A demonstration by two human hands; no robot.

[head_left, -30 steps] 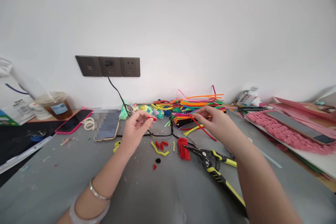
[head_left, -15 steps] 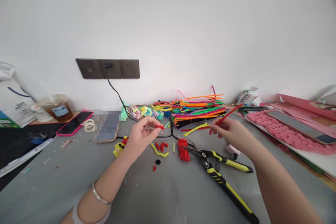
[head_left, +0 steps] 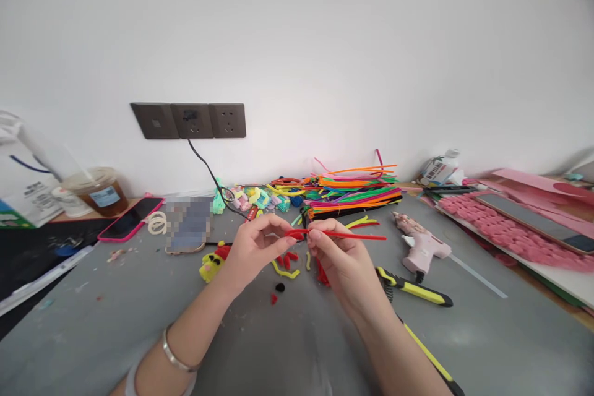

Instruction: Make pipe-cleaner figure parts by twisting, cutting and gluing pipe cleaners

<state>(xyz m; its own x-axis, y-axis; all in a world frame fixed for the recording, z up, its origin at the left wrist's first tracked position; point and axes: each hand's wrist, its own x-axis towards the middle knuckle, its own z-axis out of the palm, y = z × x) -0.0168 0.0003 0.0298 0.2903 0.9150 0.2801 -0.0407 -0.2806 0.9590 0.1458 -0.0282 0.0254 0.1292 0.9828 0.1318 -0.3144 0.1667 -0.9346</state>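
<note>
My left hand (head_left: 260, 250) and my right hand (head_left: 346, 266) meet above the middle of the table, both closed in a pinch. Between them is a red pipe cleaner (head_left: 362, 236); its bent end is at my left fingertips, while the straight length sticks out rightward past my right fingers. Beneath them lie short red pieces (head_left: 290, 258), a yellow pipe cleaner piece (head_left: 285, 272) and a small black ball (head_left: 279, 288). A yellow and red fuzzy figure (head_left: 212, 266) rests beside my left wrist. My right hand and forearm partly cover the yellow-and-black pliers (head_left: 420, 291) and a red bundle (head_left: 322, 275).
Colourful pipe cleaners (head_left: 355, 195) are piled against the wall. On the right are a pink glue gun (head_left: 424, 249) and pink braided material (head_left: 492, 223). Phones (head_left: 132, 219) and a drink cup (head_left: 99, 192) stand left. A black cord (head_left: 204, 164) runs from the socket.
My right hand has moved left and down with the red pipe cleaner, bringing it to my left fingertips. The glue gun is now uncovered, and the pliers' head is now hidden.
</note>
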